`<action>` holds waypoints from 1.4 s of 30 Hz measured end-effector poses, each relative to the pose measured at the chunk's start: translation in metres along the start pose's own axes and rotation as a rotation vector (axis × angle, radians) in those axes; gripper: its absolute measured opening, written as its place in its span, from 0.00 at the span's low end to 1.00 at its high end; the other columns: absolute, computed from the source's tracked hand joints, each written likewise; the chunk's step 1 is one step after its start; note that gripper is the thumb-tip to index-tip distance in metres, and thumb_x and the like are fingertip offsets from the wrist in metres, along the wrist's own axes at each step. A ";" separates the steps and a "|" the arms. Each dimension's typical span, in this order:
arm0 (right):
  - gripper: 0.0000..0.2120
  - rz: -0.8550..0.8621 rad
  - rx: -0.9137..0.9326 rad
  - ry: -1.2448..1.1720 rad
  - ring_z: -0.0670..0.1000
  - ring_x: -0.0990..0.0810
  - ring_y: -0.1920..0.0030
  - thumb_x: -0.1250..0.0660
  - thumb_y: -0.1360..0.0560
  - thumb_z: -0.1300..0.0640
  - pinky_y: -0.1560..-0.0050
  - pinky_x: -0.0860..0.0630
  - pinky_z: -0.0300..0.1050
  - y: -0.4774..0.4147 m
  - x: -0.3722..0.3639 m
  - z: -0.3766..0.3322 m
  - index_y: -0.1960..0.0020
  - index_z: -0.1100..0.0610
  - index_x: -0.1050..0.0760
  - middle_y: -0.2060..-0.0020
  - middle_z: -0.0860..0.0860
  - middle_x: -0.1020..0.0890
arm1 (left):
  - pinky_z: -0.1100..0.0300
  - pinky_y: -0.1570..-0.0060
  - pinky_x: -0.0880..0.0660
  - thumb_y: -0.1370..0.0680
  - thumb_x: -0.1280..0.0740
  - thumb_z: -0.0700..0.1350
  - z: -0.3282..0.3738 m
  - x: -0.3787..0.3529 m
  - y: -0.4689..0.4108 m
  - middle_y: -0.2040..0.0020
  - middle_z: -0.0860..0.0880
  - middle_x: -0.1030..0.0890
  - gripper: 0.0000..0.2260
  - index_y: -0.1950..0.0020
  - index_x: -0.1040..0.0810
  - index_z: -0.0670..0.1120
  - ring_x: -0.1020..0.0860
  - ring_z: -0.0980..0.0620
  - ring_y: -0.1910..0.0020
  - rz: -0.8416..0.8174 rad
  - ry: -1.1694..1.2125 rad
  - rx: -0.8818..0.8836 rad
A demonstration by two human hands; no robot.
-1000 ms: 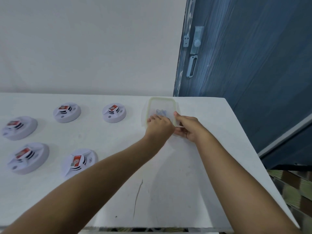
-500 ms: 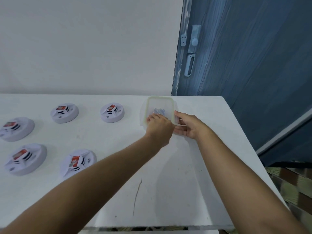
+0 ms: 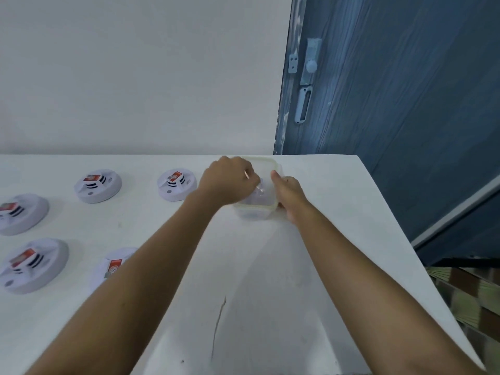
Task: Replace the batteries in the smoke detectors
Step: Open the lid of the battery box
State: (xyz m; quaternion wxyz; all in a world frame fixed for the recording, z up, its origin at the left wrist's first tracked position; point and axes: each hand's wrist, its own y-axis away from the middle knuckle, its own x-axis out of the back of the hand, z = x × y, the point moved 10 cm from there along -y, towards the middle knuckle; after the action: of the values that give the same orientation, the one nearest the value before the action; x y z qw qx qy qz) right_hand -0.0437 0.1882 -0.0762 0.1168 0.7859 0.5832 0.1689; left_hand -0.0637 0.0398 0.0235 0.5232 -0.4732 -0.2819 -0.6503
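A translucent plastic container (image 3: 255,212) stands near the back edge of the white table (image 3: 270,293). Bluish batteries inside it are blurred. My right hand (image 3: 290,194) grips the container's right wall. My left hand (image 3: 230,180) reaches over the left rim with its fingers curled down inside; whether they hold a battery is not clear. Several white round smoke detectors with red labels lie to the left: one (image 3: 177,185) beside my left hand, one (image 3: 97,185) further left, and one (image 3: 115,266) partly hidden by my left forearm.
Two more detectors (image 3: 21,212) (image 3: 32,263) lie at the far left. A blue door (image 3: 392,104) with a latch stands behind the table's right corner. The table's right edge runs diagonally, with a striped floor (image 3: 473,299) below. A crack marks the near tabletop.
The container now stands upright and closer to me. My left hand has moved from its near rim to over the left rim and into it. My right hand has kept hold of the right side.
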 end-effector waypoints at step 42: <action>0.20 0.190 0.088 0.237 0.54 0.23 0.49 0.38 0.22 0.40 0.50 0.26 0.48 -0.015 0.006 -0.009 0.42 0.55 0.26 0.49 0.50 0.21 | 0.53 0.34 0.35 0.25 0.39 0.44 -0.036 -0.035 -0.061 0.32 0.47 0.27 0.21 0.31 0.29 0.47 0.33 0.45 0.32 0.093 0.315 -0.058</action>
State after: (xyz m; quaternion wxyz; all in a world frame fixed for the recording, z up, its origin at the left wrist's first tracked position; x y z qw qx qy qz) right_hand -0.0588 0.1981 -0.0732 -0.0040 0.8164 0.5230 0.2448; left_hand -0.1331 0.0413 -0.0142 0.5765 -0.3929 -0.1553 -0.6994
